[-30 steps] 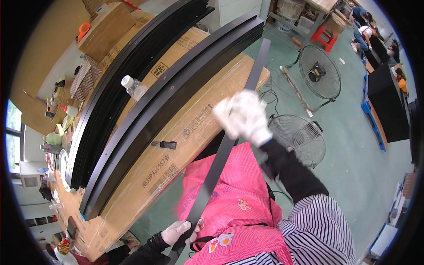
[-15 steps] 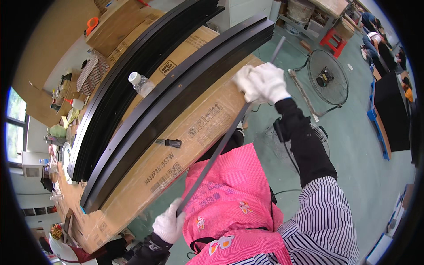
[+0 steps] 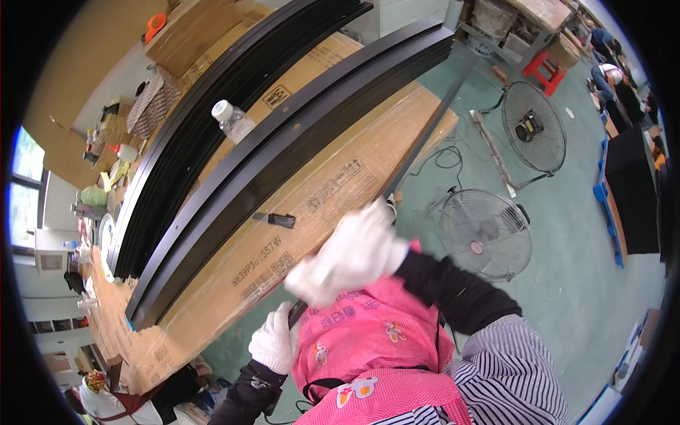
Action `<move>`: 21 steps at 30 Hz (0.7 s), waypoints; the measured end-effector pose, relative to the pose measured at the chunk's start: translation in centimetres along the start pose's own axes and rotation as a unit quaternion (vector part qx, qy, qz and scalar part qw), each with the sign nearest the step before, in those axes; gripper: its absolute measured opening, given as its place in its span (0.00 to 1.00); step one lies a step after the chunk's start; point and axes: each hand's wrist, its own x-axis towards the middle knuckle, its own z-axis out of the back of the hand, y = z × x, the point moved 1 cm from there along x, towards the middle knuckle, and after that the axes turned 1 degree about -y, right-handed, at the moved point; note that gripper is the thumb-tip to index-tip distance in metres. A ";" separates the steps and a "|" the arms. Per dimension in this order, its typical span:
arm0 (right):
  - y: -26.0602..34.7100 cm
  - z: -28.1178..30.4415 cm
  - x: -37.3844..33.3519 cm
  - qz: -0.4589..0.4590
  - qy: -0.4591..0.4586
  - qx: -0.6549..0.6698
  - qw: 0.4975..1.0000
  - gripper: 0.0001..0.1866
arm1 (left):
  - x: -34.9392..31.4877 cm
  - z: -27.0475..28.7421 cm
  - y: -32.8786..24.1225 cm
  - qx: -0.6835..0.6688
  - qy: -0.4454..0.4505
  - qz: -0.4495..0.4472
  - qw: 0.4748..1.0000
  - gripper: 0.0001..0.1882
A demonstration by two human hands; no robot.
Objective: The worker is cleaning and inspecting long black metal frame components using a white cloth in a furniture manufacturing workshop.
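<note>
A long, narrow dark strip (image 3: 431,127) slants from upper right down toward my body, its middle hidden by my right hand. My left hand (image 3: 275,341), in a white knit glove, is closed around its lower end. My right hand (image 3: 361,248), also white-gloved and smeared by motion, is wrapped over the strip in front of the pink apron (image 3: 358,319). White material bunches at its lower side; I cannot tell whether it is cloth or glove. Beyond lies a stack of curved black profiles (image 3: 283,142) on a cardboard box (image 3: 333,205).
On the box rests a small black-handled tool (image 3: 275,219). A clear bottle (image 3: 234,122) with a white cap stands between the two profile stacks. On the green floor to the right are two fans (image 3: 485,234) and a red stool (image 3: 544,72). Other people work at far right and lower left.
My right hand has slid down the strip from near its far end toward my left hand. My left hand still grips the lower end. The strip's upper part is uncovered.
</note>
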 end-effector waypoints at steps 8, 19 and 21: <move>-15.8 8.2 -4.3 -0.119 -0.296 -0.321 0.892 0.11 | 2.0 1.0 0.1 0.102 -0.056 -0.038 0.993 0.26; 0.0 -1.3 2.0 0.065 -0.235 -0.105 0.964 0.16 | 4.2 2.1 -1.3 -0.096 0.062 -0.003 0.993 0.29; -3.3 0.3 1.0 0.036 -0.267 -0.085 0.959 0.16 | 3.2 5.4 0.1 -0.137 0.194 0.028 0.971 0.34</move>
